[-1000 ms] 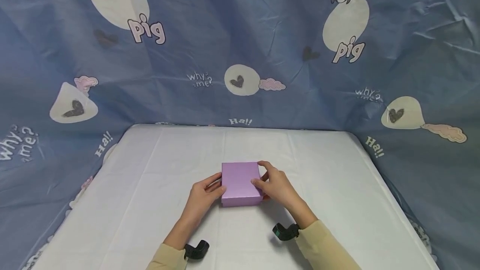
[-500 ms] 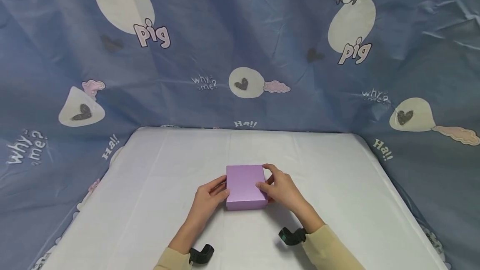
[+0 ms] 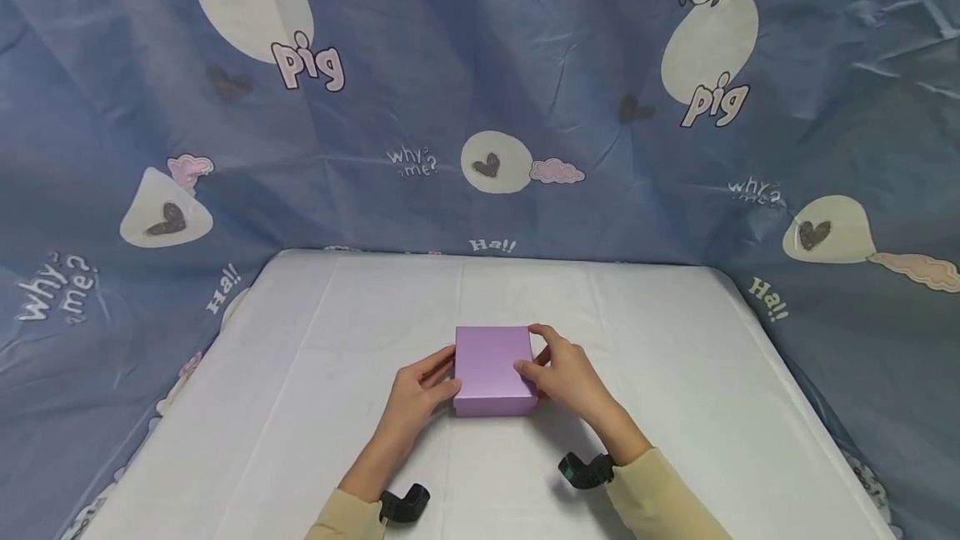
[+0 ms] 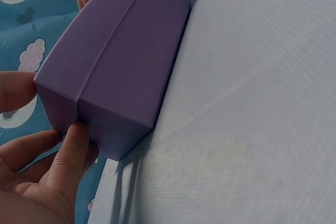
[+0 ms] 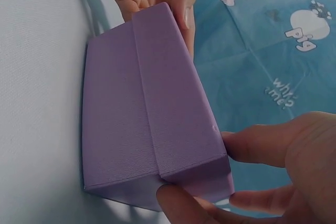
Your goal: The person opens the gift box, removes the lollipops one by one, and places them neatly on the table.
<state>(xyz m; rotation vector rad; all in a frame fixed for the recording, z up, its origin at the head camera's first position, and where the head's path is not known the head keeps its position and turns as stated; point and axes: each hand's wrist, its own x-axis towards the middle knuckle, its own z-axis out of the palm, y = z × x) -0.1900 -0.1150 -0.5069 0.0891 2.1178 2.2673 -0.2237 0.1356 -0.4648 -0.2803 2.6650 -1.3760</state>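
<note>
A square purple box (image 3: 493, 362) sits on the white-covered table, its lid on. Both wrist views show the seam between the lid (image 4: 94, 40) and the lower part (image 4: 134, 59). My left hand (image 3: 412, 394) holds the box's left side, thumb at the lid's top edge and fingertips against the side wall. On the right side my right hand (image 3: 567, 377) grips it, with the thumb on the lid's top edge and the index finger at the far corner. In the right wrist view, one fingertip (image 5: 176, 203) touches the wall at the seam. The box's inside is hidden.
A white cloth (image 3: 360, 332) covers the table. Behind it and along its sides hangs a blue printed curtain (image 3: 360, 215). Each wrist wears a black camera mount, the left mount (image 3: 405, 504) and the right mount (image 3: 587, 471) both close above the cloth.
The head view has shifted slightly, so the whole scene appears a little further right. Both hands keep their hold on the box, and its lid stays on.
</note>
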